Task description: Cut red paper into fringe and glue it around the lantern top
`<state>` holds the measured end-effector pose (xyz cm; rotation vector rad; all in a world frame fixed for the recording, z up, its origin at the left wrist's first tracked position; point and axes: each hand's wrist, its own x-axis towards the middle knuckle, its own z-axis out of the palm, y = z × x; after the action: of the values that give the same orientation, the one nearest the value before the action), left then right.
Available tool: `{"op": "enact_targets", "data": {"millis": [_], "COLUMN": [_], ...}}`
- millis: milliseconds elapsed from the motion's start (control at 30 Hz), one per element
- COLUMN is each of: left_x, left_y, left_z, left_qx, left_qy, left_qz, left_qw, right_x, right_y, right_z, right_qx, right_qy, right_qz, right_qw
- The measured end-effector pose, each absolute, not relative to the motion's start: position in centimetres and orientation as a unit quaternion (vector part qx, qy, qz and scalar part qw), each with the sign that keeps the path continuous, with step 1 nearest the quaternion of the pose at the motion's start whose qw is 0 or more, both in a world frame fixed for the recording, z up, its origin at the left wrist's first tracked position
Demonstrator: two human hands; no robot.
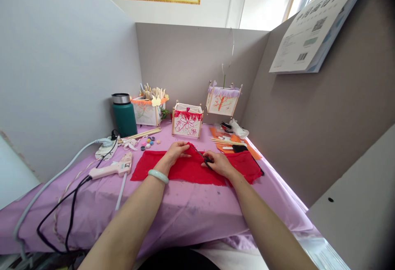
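A long strip of red cloth (197,174) lies across the purple tablecloth in front of me. My left hand (178,151), below a pale green bangle (158,176), pinches a raised bit of the red cloth between thumb and fingers. From the right, my right hand (218,163) grips a pair of scissors (207,160) by the dark handles. The blades point up and left toward the pinched cloth, close to my left fingertips. How far the blades are apart is too small to tell. Just behind the cloth stands a small white box lantern (187,124) with red fringe and drawn flowers.
At left are a pink glue gun (112,169), cables, a power strip (105,148) and a green bottle (124,116). A box of sticks (147,111) stands behind. Another lantern (222,100) hangs at back right, above sticks and orange sheets (256,151). Grey partitions (197,60) enclose the table.
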<state>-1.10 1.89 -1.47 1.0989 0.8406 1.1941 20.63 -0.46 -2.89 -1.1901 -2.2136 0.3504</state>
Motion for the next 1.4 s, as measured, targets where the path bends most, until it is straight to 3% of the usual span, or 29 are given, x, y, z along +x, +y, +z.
{"op": "enact_targets", "data": {"millis": [867,1400], "left_x": [-1.34,-1.75], "left_y": [1.94,2.72], "left_z": [-1.01,-1.16], "left_qx": [0.4,0.361], "left_qy": [0.336,0.356], "left_qz": [0.563,0.614], "left_qw": [0.64,0.605], "right_x": [20.7,20.63], "right_y": [-0.27,-0.75], "right_z": [-3.08,-2.77], "right_qx": [-0.48,-0.438], "right_qy": [-0.817,-0.832], "right_qz": [0.107,0.139], "right_qw": [0.301,0.311]}}
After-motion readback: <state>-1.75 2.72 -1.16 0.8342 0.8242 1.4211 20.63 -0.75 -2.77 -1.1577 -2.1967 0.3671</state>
